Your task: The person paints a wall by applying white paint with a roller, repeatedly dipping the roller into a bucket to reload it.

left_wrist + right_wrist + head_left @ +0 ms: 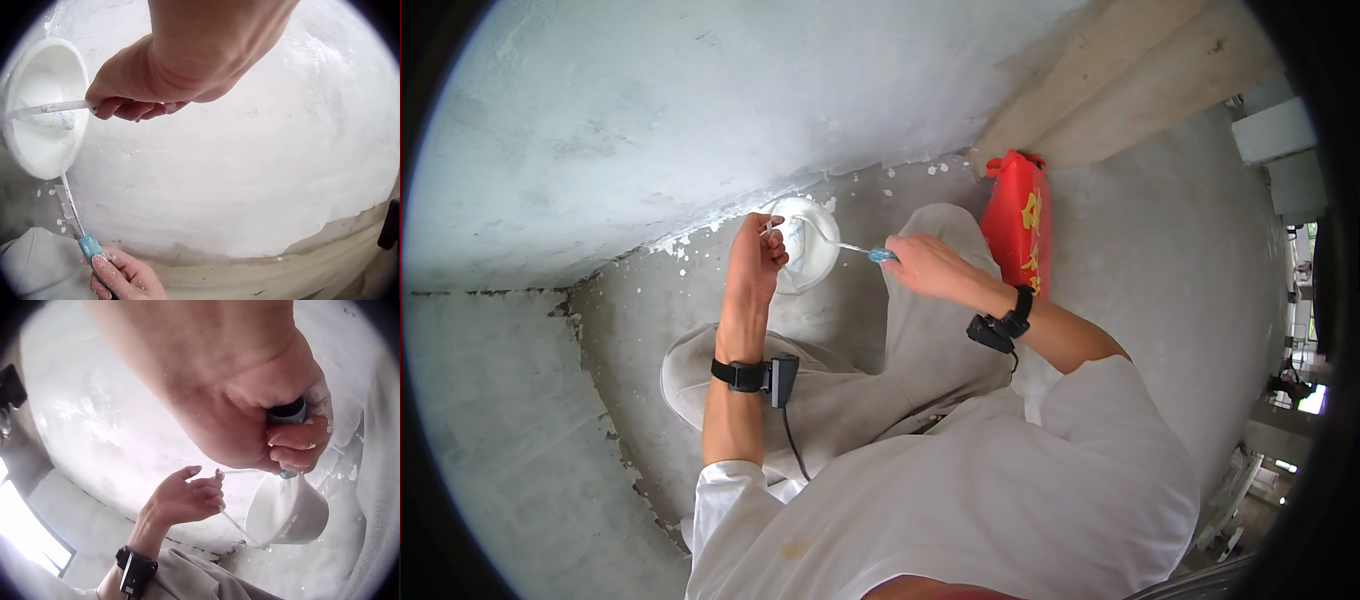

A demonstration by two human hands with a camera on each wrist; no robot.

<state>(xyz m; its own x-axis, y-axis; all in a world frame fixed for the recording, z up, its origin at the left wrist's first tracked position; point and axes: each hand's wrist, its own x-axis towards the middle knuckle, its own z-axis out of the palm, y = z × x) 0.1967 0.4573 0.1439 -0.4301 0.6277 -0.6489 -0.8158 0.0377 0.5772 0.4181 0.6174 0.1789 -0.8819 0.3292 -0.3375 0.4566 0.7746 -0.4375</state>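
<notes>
A white bucket (828,262) with white paint inside stands low by the wall, tilted in the left wrist view. My left hand (757,262) holds its thin white bail handle (53,107) with curled fingers, beside the rim. In my right hand (935,270) I grip the blue handle (89,245) of a paint roller. Its thin metal rod (72,203) runs from my fist to the bucket rim. The white roller sleeve (796,245) is inside the bucket. Specks of white paint dot my right fingers (300,436).
A grey-white wall (750,100) rises directly beyond the bucket. White paint drips spot the concrete floor (865,195). A red bag (1018,225) with yellow lettering stands by my knee (945,228), near a brown panel (1120,90) along the wall.
</notes>
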